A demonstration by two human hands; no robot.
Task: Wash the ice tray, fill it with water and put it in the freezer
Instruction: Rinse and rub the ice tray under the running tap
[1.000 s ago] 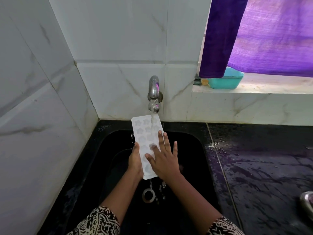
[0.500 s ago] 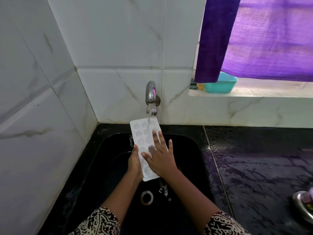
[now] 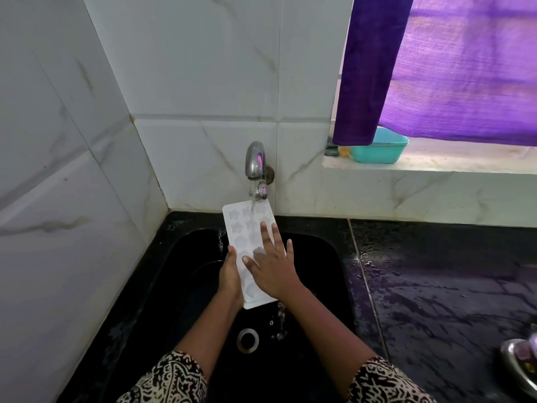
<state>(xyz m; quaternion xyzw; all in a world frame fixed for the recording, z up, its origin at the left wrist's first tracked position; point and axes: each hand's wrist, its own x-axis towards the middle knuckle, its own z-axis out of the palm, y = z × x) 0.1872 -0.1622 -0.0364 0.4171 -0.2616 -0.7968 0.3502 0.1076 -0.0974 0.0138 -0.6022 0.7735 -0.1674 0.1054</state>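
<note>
Head view: white ice tray (image 3: pixel 239 240) with star-shaped moulds was held over the black sink (image 3: pixel 322 257), its far end under the running tap (image 3: pixel 255 164). Water stream (image 3: pixel 253 205) hit the tray's top end; drips fell off the near end by the drain (image 3: pixel 247 340). Left hand (image 3: pixel 231 276) gripped the tray's left long edge, thumb on top, its other fingers hidden beneath. Right hand (image 3: pixel 276 273) lay flat on the tray face, fingers (image 3: pixel 266 238) straight and spread, holding nothing. Tray tilted, near end lower. Patterned sleeves (image 3: pixel 168 379) on both arms. Wet black desk (image 3: pixel 450 286) right of the sink, steel dish (image 3: pixel 520 363) at its right edge. Teal tub (image 3: pixel 380 151) on the window ledge, partly behind a purple curtain (image 3: pixel 372 68).
</note>
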